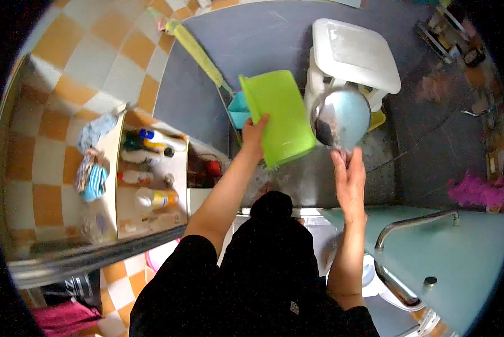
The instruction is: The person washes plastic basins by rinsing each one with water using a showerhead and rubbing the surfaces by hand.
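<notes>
My left hand grips the near left edge of a lime-green plastic bin, tilted, with its fingers over the rim. In my right hand is a round, mirror-like disc with a dark rim, held by its lower end. A dark shape reflects in its pale surface; whether it is a hand mirror or a shiny pan, I cannot tell. The disc is to the right of the bin, in front of a white plastic stool. Behind the bin's left side shows part of a teal container.
A shelf with several bottles stands at left, cloths hanging beside it. A frosted glass door with a metal handle is at lower right. A pink mesh puff hangs on the right wall. The floor looks wet.
</notes>
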Tool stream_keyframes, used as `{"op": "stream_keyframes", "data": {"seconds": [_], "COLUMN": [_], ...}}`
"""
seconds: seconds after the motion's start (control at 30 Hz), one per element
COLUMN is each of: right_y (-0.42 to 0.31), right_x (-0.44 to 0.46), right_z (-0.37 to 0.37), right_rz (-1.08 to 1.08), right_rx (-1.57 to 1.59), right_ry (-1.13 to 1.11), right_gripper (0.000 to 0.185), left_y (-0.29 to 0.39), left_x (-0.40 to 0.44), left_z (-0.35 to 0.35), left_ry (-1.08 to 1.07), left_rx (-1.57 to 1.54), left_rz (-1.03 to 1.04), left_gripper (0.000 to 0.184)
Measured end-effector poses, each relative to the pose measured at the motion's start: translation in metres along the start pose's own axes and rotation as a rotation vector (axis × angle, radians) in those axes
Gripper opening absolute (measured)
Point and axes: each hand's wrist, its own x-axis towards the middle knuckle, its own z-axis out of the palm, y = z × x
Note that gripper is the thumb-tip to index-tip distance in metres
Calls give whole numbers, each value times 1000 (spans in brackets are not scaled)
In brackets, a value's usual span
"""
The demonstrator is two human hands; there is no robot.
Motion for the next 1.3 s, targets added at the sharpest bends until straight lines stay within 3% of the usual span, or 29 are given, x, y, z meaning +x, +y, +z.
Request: {"op": "stream_keyframes", "data": {"seconds": [0.07,0.13,0.23,0.33,0.43,0.5,0.57,0.87,0.97,1.1,1.23,1.3], "right_y": [-11,-54,-68,-72,-64,-70,-81,-87,-66,-43,-33,-29], "right_x": [26,-28,-31,-41,-58,-72,-88,-136,-132,-130,-132,-132], "right_z": [-3,-6,2,10,26,38,46,70,55,36,17,11], "right_rz": [-89,-69,-47,11,13,10,9,2,-15,57,128,150], "right_rx": [-63,-72,3,87,215,371,334,247,229,279,279,304], "right_ry": [-2,-25,-24,-58,-46,-24,-13,28,116,207,249,232], "right_gripper": [26,25,24,23,20,17,17,20,19,23,27,28], "left_y": [-10,-36,-49,-54,-46,-54,-53,-14,5,-30,-51,-86], "left_x": [-1,-64,-55,-54,-67,-64,-70,-113,-128,-114,-133,-120], "left_z": [31,-8,-4,-9,-17,-29,-28,-45,-42,-73,-89,-110], "left_ry": [-40,-60,-119,-200,-88,-60,5,-330,-61,-139,-131,-274], "left_rx": [-73,-203,-413,-626,-704,-763,-760,-1004,-970,-1028,-978,-1042], "left_rz": [-26,-99,-14,-180,-338,-403,-477,-382,-499,-347,-377,-391], "left_gripper": [37,36,40,39,43,36,29,46,43,35,29,30]}}
